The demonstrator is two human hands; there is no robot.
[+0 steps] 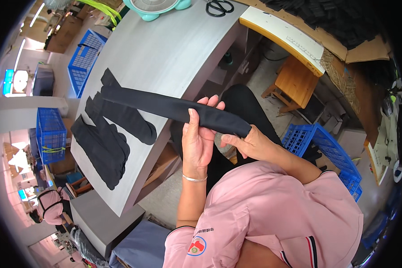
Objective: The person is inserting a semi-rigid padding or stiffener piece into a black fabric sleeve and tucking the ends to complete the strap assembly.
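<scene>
Black sock (165, 107), grey table (165, 53)

Socks (105, 143) lie on the table (165, 53); fan (154, 6) behind; scissors (219, 7) right of it.

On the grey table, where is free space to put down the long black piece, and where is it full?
The grey table is bare between the black pieces and the mint fan with scissors. The near left part is crowded. Both left hand and right hand hold the long black piece.
</scene>
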